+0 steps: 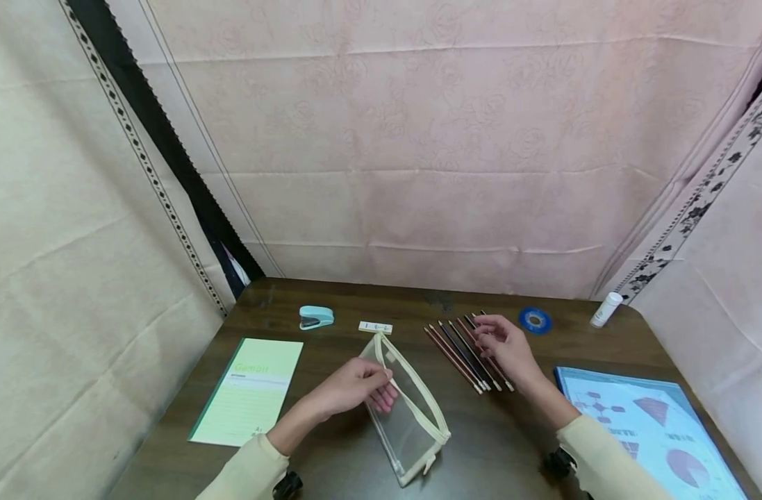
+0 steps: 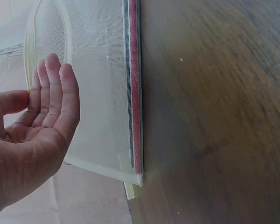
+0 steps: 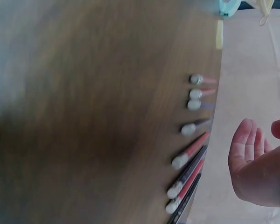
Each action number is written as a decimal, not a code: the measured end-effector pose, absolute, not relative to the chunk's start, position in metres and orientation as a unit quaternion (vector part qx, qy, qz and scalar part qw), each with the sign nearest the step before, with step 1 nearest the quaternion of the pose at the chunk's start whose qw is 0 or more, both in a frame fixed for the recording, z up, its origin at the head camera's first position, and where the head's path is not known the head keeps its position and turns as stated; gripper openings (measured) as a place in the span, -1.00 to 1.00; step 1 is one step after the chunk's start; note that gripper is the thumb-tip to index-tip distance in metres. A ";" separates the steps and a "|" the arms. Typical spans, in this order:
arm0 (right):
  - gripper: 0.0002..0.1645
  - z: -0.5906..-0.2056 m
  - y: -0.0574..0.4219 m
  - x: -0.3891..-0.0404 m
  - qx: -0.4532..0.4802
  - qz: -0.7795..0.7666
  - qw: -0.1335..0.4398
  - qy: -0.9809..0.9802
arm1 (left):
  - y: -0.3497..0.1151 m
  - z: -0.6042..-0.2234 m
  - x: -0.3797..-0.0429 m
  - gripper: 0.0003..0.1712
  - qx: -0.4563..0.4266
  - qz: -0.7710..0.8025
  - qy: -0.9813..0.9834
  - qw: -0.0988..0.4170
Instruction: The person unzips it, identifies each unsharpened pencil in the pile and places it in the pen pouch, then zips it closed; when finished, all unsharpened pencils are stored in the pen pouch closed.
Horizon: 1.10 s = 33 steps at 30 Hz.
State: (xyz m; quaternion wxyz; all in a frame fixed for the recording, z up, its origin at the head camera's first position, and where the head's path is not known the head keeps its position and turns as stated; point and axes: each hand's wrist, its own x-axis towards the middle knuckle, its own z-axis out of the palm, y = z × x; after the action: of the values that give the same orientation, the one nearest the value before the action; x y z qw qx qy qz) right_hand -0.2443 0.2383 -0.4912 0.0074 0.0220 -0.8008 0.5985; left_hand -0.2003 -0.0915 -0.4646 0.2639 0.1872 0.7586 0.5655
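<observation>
Between thumb and fingers, my left hand (image 1: 358, 383) pinches the opened cream rim of a see-through mesh zip pouch (image 1: 412, 444). The pouch leans upright on the table; in the left wrist view its red and dark edge strip (image 2: 134, 88) runs along the bottom. My right hand (image 1: 506, 344) hovers over a row of pencils (image 1: 458, 354), its fingers loosely bent around nothing. The pencils, reddish-brown and dark, lie side by side at a slant, white eraser ends toward me. In the right wrist view, that hand (image 3: 256, 163) is apart from the eraser ends (image 3: 179, 161).
A small white eraser (image 1: 376, 327) and teal stapler (image 1: 316, 317) lie behind the pouch. At left is a green notebook (image 1: 248, 392). Blue tape (image 1: 534, 320) and a white glue stick (image 1: 606, 310) are at the back right, a blue folder (image 1: 649, 430) nearer. Cloth hangs behind the table.
</observation>
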 end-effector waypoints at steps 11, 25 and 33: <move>-0.57 -0.506 0.256 -0.258 0.045 0.439 0.012 -0.897 | -0.092 -0.468 -0.198 -0.61 0.183 0.568 0.758 0.262; -0.53 -0.508 0.261 -0.261 0.077 0.337 0.011 -0.938 | -0.092 -0.468 -0.200 -0.61 0.185 0.567 0.757 0.267; -0.54 -0.509 0.260 -0.263 0.091 0.313 0.010 -0.945 | -0.093 -0.467 -0.199 -0.60 0.180 0.568 0.758 0.267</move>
State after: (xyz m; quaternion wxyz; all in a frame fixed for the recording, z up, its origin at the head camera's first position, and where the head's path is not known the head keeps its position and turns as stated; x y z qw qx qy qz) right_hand -0.2630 0.2601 -0.5095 0.0097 0.0910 -0.9455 0.3126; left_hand -0.1995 -0.0929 -0.4669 0.2666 0.1802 0.7577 0.5677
